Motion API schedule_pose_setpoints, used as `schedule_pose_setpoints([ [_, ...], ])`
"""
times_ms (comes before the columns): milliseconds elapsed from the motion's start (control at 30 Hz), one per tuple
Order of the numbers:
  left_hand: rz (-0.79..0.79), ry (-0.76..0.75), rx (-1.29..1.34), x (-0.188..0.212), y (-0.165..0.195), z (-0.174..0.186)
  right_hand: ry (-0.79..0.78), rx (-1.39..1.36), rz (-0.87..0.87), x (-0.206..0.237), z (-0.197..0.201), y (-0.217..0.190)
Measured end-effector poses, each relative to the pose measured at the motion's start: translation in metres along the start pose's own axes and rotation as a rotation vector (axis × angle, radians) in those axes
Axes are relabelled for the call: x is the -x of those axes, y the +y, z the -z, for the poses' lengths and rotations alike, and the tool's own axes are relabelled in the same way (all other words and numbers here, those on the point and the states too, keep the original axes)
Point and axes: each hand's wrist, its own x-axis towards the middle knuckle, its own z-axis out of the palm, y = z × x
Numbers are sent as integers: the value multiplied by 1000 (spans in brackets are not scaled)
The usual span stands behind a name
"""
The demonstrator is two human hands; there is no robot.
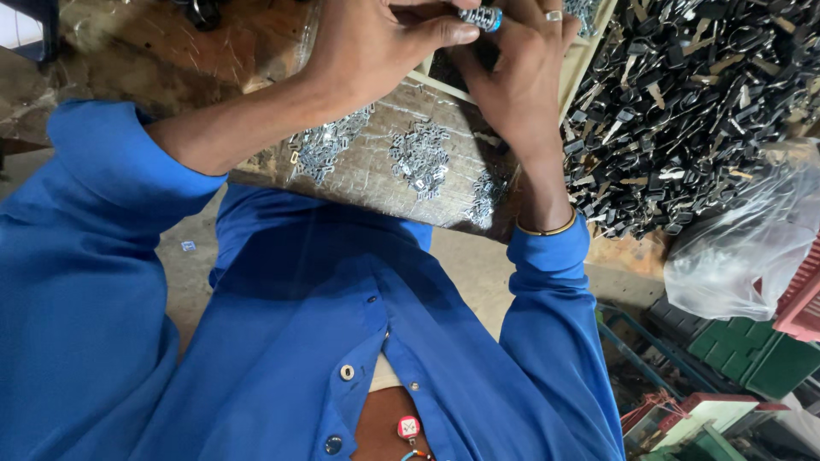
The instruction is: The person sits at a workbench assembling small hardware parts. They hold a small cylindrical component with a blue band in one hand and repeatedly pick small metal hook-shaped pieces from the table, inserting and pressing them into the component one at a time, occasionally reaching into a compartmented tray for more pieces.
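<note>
Worn brown bench (171,51) under us, far edge: our left hand (376,43) and right hand (512,77) both pinch a small silvery part (480,17), lying left-right between the fingertips. Black parts pile (683,111) sits right.

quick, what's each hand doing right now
left hand: fingers closed, pinching the small silver and blue piece.
right hand: fingers curled on the same piece.

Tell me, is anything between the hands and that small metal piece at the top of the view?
Nothing visible. The left hand and the right hand already pinch the small metal piece between their fingertips, above the wooden tray. The heaps of small silver parts lie lower on the board, and the black pile sits off to the right.
</note>
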Motion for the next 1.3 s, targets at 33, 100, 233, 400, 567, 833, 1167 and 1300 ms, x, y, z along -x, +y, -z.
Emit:
schedule_pose_setpoints([
  [33,-7,-4,-18,1,-1,0,6,-15,-22,2,0,2],
  [100,-29,-12,-58,2,-3,3,21,-50,-56,4,1,9],
  [233,-30,-22,-10,4,-7,4,87,-276,-125,9,8,17],
  [400,8,-42,-129,3,-4,4,167,-860,-206,10,10,8],
  [567,65,-42,-127,2,5,2,148,-614,-109,4,17,-1],
  [833,12,-13,-163,1,6,2,173,-326,47,-3,28,-10],
  [1167,-12,-12,-125,1,0,1,48,-103,-103,2,-4,9],
  [1300,13,8,-91,1,-1,1,10,9,-44,4,-12,8],
])
